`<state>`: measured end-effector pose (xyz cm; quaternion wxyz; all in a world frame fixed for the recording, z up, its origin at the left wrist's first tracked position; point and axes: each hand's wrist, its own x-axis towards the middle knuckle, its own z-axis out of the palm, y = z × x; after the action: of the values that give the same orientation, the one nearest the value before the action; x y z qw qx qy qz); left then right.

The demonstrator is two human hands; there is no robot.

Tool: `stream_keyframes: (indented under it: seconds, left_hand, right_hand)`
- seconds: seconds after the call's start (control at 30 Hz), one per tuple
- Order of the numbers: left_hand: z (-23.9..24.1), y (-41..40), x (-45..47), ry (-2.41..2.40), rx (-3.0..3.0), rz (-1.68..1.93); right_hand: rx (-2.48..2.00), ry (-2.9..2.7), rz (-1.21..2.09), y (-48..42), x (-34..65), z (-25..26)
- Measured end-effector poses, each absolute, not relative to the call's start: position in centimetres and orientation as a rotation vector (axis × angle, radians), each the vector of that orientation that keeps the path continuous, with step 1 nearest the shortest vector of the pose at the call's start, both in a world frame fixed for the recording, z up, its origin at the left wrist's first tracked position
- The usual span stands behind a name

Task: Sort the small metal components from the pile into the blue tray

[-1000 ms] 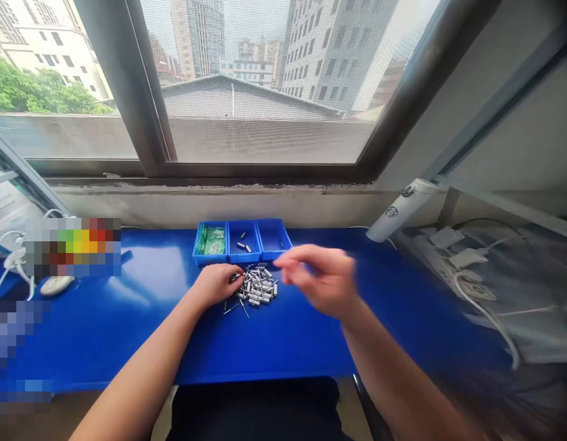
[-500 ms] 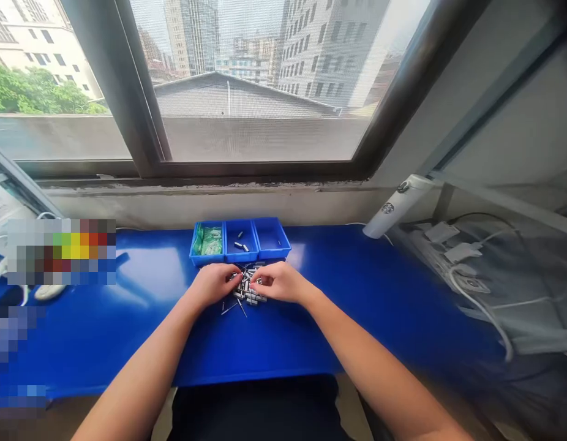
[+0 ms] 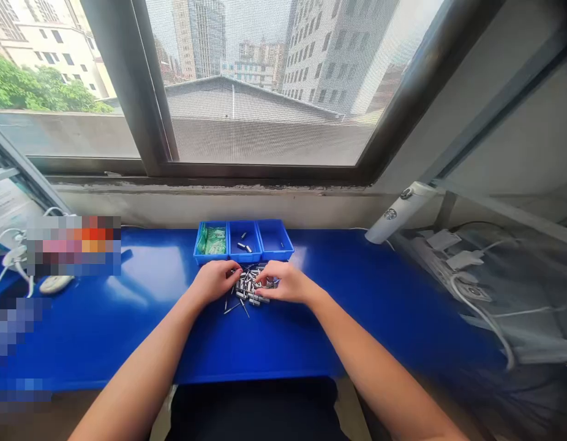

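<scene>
A pile of small metal parts (image 3: 249, 286), short silvery cylinders mixed with thin pins, lies on the blue table between my hands. At its left edge is my left hand (image 3: 215, 282), fingers bent and thumb and fingertips close together; whatever they may hold is too small to make out. Over the right side of the pile, my right hand (image 3: 287, 283) curves with thumb and forefinger apart, and I see nothing clearly gripped between them. Several thin pins (image 3: 237, 307) lie loose at the near left of the pile.
Just behind the pile stand three joined blue bins (image 3: 245, 257): a green plastic bag (image 3: 214, 240) in the left, a few cylinders (image 3: 245, 245) in the middle, one tiny piece in the right. A white bottle (image 3: 396, 217) leans at the right; cables and adapters (image 3: 465, 260) lie beyond.
My right hand's thumb and forefinger have spread apart a little, showing more of the pile. My left hand stays at the pile's left edge. The whole view has shifted slightly.
</scene>
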<state>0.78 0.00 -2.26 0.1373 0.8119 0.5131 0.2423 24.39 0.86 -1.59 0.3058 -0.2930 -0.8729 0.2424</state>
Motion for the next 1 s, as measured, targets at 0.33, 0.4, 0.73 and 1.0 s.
stream_keyframes:
  seconds: [0.33,0.4,0.73,1.0]
  left_hand:
    - [-2.3,0.0,0.8,1.458,2.326,0.695]
    - [-2.2,0.0,0.8,1.455,2.317,0.692]
    - [-2.2,0.1,0.6,1.427,2.317,0.730]
    - [-2.3,0.2,0.5,1.433,2.315,0.733]
  right_hand:
    - [-0.716,-2.440,0.699,0.5,23.2,-2.1]
    - [-0.712,-2.440,0.726,0.4,23.1,-2.1]
    - [-0.743,-2.473,0.800,0.3,23.1,-1.9]
    - [-0.724,-2.477,0.759,0.1,22.8,-1.7]
